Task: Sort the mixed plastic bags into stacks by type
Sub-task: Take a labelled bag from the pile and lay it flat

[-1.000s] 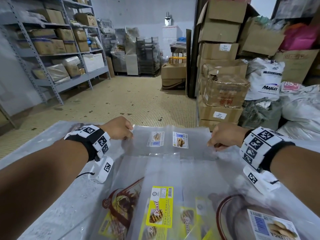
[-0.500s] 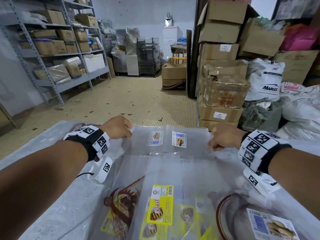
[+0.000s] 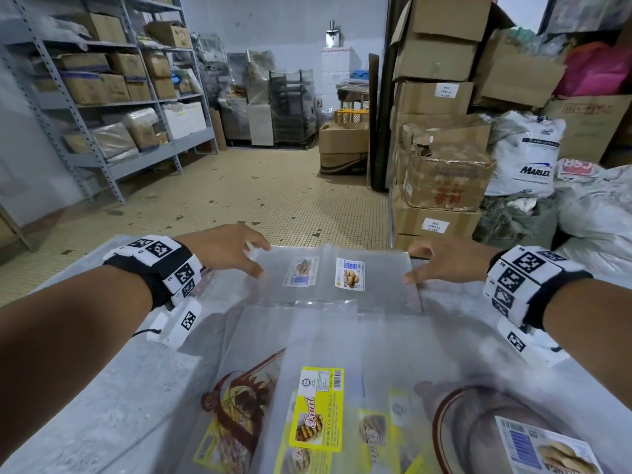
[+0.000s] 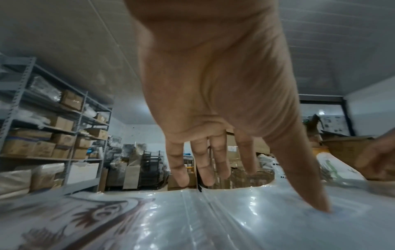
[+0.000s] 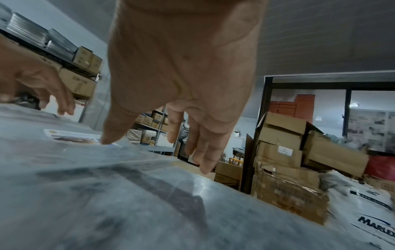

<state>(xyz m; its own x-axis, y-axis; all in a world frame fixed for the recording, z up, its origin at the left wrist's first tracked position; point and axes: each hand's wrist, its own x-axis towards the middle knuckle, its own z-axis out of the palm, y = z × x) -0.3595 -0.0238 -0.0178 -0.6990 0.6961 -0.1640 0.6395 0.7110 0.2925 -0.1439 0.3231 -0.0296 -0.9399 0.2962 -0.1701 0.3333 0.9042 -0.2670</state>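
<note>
Storeroom background. At left, grey metal shelving (image 3: 113,104) carries cardboard boxes (image 3: 99,85) and plastic-wrapped bundles (image 3: 116,140). The floor (image 3: 239,196) is laid in small beige tiles, several of them dark or missing. Against the far wall stand a dark wire rack (image 3: 290,107), wrapped goods and a white cabinet (image 3: 337,68) topped by a metal fixture (image 3: 332,34). An open carton (image 3: 342,148) sits on the floor beside a dark upright post (image 3: 384,131). At right, stacked cardboard cartons (image 3: 437,97), some bearing white labels, stand beside a white sack printed "MARLEX" (image 3: 523,155) and a pink bag (image 3: 595,70).
</note>
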